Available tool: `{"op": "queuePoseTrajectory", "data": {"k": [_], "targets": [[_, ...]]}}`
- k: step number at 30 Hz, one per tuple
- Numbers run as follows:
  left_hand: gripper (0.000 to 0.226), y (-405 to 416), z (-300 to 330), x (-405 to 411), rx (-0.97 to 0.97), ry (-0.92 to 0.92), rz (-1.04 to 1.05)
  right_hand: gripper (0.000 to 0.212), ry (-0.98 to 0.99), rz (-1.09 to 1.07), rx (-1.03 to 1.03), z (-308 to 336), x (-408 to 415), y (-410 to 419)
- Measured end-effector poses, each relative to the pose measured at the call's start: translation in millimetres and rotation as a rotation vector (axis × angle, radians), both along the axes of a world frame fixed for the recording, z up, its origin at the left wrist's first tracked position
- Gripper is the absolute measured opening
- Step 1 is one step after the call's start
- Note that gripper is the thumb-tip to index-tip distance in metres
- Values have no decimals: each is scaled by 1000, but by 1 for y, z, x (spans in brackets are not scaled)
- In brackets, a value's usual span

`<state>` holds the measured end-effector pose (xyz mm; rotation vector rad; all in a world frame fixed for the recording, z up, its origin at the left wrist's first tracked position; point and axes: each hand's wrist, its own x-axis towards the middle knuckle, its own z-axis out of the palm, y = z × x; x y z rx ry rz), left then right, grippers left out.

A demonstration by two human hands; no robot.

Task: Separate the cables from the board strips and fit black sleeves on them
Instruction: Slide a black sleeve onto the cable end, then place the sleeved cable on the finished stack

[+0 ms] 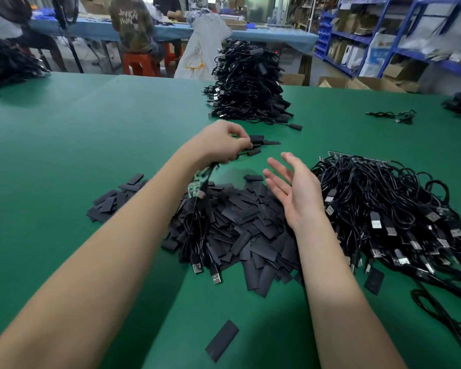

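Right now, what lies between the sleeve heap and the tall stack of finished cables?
In the head view: green mat, a few sleeved cable ends, and the left hand gripping them.

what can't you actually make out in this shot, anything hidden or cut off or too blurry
- Head view: what the left hand pinches; its curled fingers cover the grip.
- Head view: the small green board is mostly behind the left forearm and blurred.
- Head view: the board strip is buried under the cable pile.
- Head view: that pile runs off the right edge.
- Head view: sleeves beneath the right forearm are hidden.

Bare forearms, no sleeves; hands (221,141) ungloved.
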<state>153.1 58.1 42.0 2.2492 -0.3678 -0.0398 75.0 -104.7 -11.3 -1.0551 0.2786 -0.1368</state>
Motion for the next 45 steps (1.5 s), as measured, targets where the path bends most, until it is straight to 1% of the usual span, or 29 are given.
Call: {"op": "queuePoseTrajectory", "data": {"k": [2,4,7,9,11,13,14,16,21,24,27,30,34,36,37,39,41,43,45], "targets": [[17,-4,8,27,260,-154,4,22,8,8,-5,0,0,1],[23,-8,6,52,423,-263,25,18,11,25,-6,-1,1,1],[28,-12,-11,77,520,-308,-3,15,15,50,-9,-3,3,2],[34,-13,-28,88,580,-280,-46,15,13,68,-19,-4,4,2],[44,-11,-45,93,647,-255,-57,17,6,89,-31,-4,5,3],[55,-9,-58,93,696,-288,-55,18,6,101,-43,-5,6,2],[57,-9,-61,92,693,-322,-51,19,7,107,-47,-5,6,2],[56,-7,-62,86,623,-367,-36,18,14,122,-60,-5,7,3],[46,2,-45,50,350,-353,-20,15,27,163,-162,-4,6,6],[33,11,-38,12,222,-386,-29,13,26,182,-226,-3,5,10],[17,24,-39,-22,158,-378,19,13,24,224,-323,-2,3,17],[13,43,-39,-37,231,-298,111,12,3,252,-433,-4,2,23],[16,68,-32,-42,511,-131,130,11,-19,257,-546,-4,2,30],[16,74,-29,-42,559,-53,139,10,-25,260,-588,-5,3,32],[12,76,-29,-42,552,-17,132,10,-33,262,-597,-6,3,34],[3,76,-29,-43,479,21,96,8,-52,270,-602,-7,4,37],[9,73,-30,-43,347,29,75,5,-76,268,-592,-7,4,39],[13,69,-31,-46,161,32,53,3,-95,276,-568,-8,4,40],[14,62,-31,-48,-98,97,20,2,-96,297,-559,-9,3,41]]}}
